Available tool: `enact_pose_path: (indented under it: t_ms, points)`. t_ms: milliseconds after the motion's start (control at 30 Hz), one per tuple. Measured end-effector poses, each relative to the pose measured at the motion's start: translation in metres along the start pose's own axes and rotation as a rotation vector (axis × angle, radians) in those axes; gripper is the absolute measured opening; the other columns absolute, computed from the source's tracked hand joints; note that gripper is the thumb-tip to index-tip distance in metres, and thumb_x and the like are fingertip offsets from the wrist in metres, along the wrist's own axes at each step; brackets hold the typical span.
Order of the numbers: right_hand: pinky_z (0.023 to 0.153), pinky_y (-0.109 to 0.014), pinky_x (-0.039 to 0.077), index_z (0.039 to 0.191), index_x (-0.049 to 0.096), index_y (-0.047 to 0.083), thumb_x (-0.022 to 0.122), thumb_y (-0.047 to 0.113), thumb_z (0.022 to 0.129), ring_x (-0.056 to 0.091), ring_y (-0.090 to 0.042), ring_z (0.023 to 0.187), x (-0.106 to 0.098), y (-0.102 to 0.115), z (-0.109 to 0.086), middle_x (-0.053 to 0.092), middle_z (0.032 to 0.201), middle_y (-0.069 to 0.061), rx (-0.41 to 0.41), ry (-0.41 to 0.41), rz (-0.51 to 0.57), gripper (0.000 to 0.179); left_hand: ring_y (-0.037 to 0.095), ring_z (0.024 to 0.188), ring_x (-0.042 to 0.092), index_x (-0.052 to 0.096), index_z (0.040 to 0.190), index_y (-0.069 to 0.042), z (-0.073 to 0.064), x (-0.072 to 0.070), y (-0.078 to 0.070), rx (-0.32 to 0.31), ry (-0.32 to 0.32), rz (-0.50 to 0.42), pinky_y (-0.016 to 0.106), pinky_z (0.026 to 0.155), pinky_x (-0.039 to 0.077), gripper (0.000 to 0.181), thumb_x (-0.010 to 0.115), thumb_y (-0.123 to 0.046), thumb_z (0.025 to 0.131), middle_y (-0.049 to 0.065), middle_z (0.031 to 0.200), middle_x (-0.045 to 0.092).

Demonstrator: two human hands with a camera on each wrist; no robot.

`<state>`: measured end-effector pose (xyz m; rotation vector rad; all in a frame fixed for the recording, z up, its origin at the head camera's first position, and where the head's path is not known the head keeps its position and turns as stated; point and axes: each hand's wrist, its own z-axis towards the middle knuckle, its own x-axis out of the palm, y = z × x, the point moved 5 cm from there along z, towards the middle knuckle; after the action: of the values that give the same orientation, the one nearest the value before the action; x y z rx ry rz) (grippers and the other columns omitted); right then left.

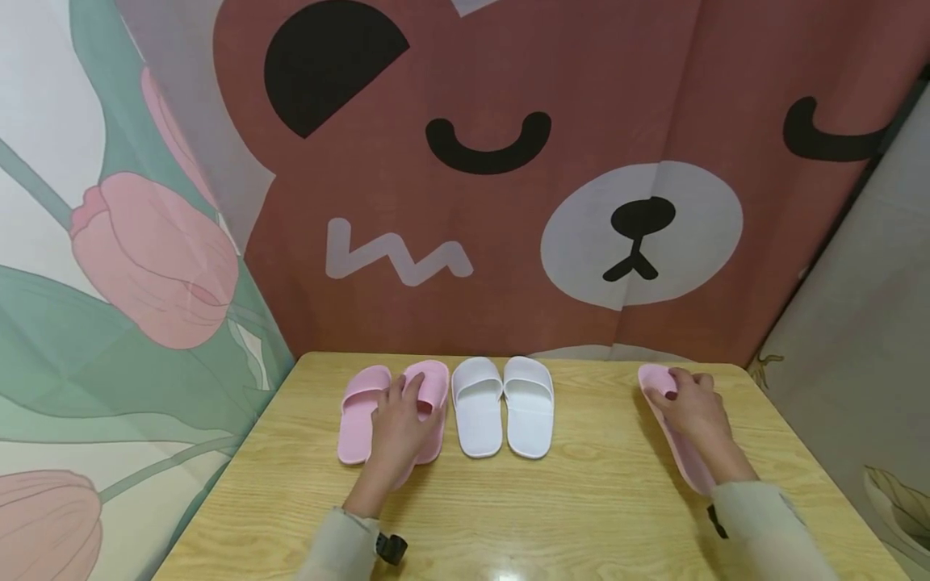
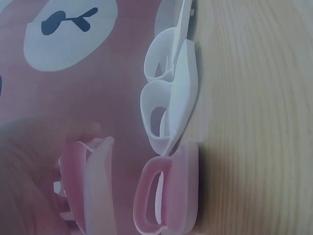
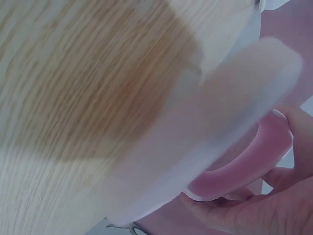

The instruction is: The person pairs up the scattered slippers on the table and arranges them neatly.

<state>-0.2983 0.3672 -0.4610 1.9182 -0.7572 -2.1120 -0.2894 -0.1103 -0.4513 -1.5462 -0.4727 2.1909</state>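
My left hand (image 1: 398,432) grips a pink slipper (image 2: 100,186) by its strap, raised over the table. Most of that slipper is hidden behind the hand in the head view. One pink slipper (image 1: 354,432) lies left of the hand. Beside the white pair rests another pink slipper (image 2: 181,196), partly covered in the head view. Two white slippers, the left one (image 1: 479,428) and the right one (image 1: 529,428), lie side by side, toes toward the wall. At the right, my right hand (image 1: 699,415) holds a pink slipper (image 3: 195,147) at its strap, sole tilted above the wood.
All this is on a light wooden table (image 1: 567,516). Behind it hangs a cloth (image 1: 508,218) with a bear face, close to the back edge. A floral cloth (image 1: 160,258) hangs at the left and a pale one (image 1: 857,339) at the right.
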Motion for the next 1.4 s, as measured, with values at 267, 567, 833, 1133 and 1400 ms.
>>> enact_pose_path:
  t_ms: [267, 567, 833, 1133, 1400]
  points:
    - [0.092, -0.073, 0.039, 0.153, 0.029, -0.003, 0.056, 0.056, 0.098, 0.036, -0.064, 0.119, 0.003, 0.003, 0.003, 0.023, 0.143, -0.042, 0.019, 0.0, 0.009, 0.085, 0.044, 0.136, 0.039, 0.051, 0.148, -0.012, 0.0, 0.005, -0.007, -0.008, 0.021, -0.001, 0.063, 0.103, 0.037, 0.072, 0.076, -0.041, 0.086, 0.022, 0.152, 0.043]
    - [0.091, -0.073, 0.039, 0.152, 0.029, -0.004, 0.056, 0.054, 0.098, 0.036, -0.064, 0.118, 0.003, 0.007, 0.003, 0.023, 0.142, -0.043, 0.008, 0.013, 0.0, 0.084, 0.042, 0.135, 0.041, 0.051, 0.148, -0.014, -0.002, 0.011, -0.014, 0.014, 0.02, 0.008, 0.061, 0.106, 0.036, 0.07, 0.075, -0.04, 0.088, 0.02, 0.151, 0.044]
    - [0.087, -0.072, 0.041, 0.152, 0.03, -0.004, 0.055, 0.054, 0.098, 0.037, -0.065, 0.116, 0.007, 0.01, 0.004, 0.024, 0.141, -0.042, -0.005, 0.014, -0.016, 0.083, 0.045, 0.128, 0.046, 0.055, 0.144, -0.011, -0.002, 0.014, -0.022, 0.07, -0.025, -0.01, 0.063, 0.103, 0.037, 0.068, 0.079, -0.034, 0.085, 0.023, 0.146, 0.048]
    - [0.087, -0.072, 0.04, 0.151, 0.03, -0.004, 0.057, 0.053, 0.098, 0.037, -0.065, 0.115, 0.007, 0.014, 0.004, 0.024, 0.14, -0.042, -0.004, 0.021, -0.024, 0.083, 0.043, 0.131, 0.044, 0.053, 0.145, -0.012, -0.001, 0.023, -0.036, 0.088, -0.008, 0.002, 0.063, 0.104, 0.037, 0.069, 0.077, -0.04, 0.087, 0.023, 0.147, 0.047]
    - [0.085, -0.072, 0.041, 0.151, 0.032, -0.003, 0.057, 0.053, 0.098, 0.038, -0.065, 0.115, 0.01, 0.016, 0.006, 0.026, 0.14, -0.041, -0.017, 0.01, -0.028, 0.081, 0.042, 0.131, 0.045, 0.051, 0.147, -0.014, -0.001, 0.029, -0.045, 0.096, 0.001, -0.026, 0.06, 0.101, 0.04, 0.07, 0.077, -0.041, 0.088, 0.021, 0.149, 0.046]
